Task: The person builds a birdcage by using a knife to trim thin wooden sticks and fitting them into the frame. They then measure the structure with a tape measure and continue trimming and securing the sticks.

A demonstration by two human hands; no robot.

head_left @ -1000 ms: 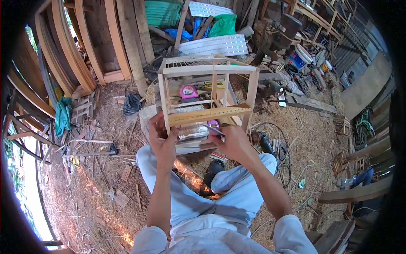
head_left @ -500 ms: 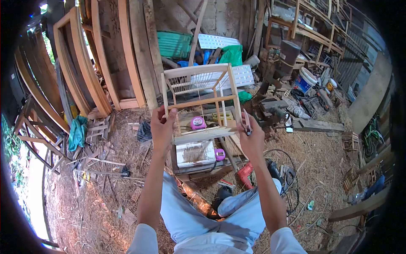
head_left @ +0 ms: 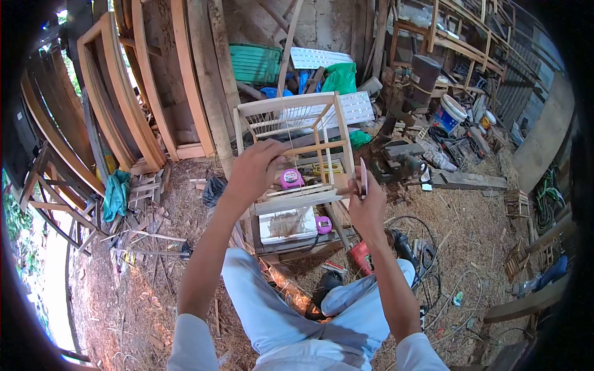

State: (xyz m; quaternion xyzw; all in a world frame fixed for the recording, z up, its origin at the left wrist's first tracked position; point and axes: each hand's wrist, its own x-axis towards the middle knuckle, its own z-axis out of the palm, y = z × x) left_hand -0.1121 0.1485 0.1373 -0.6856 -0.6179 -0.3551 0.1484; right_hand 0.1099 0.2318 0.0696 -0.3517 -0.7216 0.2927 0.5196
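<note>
Pinching a thin blade (head_left: pixel 364 175), right hand (head_left: pixel 369 207) sits at the right side of the wooden frame (head_left: pixel 343 127); left hand (head_left: pixel 253 172) at its crossbar (head_left: pixel 317 147), hold unclear. Loose support could tip the frame; a slip could gouge wood.

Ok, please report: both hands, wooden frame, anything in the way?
Left fingers at crossbar of wooden frame. Right fingers hold thin tool. Pink tape measure shows through frame; nothing plainly blocking.
</note>
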